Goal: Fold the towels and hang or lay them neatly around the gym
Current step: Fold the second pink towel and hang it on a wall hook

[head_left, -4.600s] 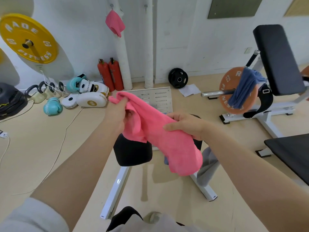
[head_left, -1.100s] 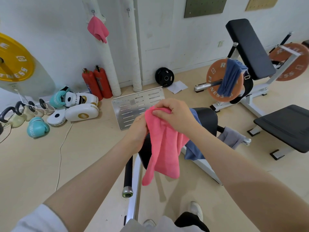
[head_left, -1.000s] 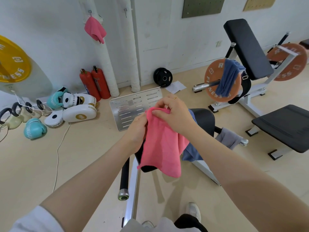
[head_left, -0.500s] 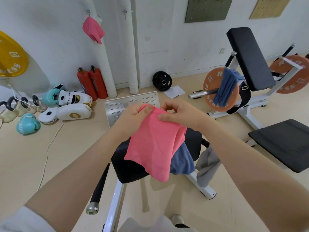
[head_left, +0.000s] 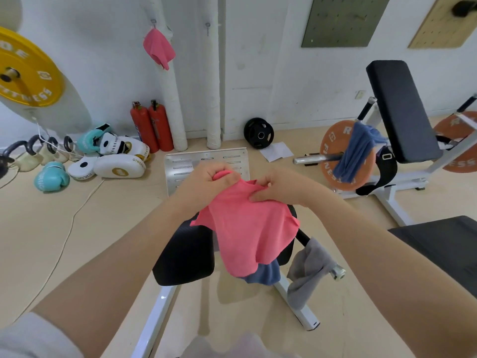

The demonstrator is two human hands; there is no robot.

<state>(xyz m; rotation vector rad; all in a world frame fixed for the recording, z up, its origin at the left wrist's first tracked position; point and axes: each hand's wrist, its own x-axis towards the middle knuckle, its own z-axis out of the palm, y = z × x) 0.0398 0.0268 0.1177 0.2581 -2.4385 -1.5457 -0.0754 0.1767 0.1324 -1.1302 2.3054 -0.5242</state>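
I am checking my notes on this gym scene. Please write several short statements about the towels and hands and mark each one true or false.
1. Both hands grip the pink towel: left hand, right hand. True.
2. A blue towel hangs on the yellow plate. False: it hangs over the orange plate.
3. A second pink towel hangs from a wall hook. True.
4. The grey towel lies flat on the floor. False: it hangs from a bench bar.

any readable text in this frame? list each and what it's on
"FITNESS", partly cut off, on the yellow weight plate; letters above it are cropped.
"R" and "FINE..." on the orange weight plate; the rest is covered by the blue towel.
"GINGPAI" on the large white focus pad.
"STARLION" on the small white pad.
Boxing glove and extinguisher labels: too blurred.
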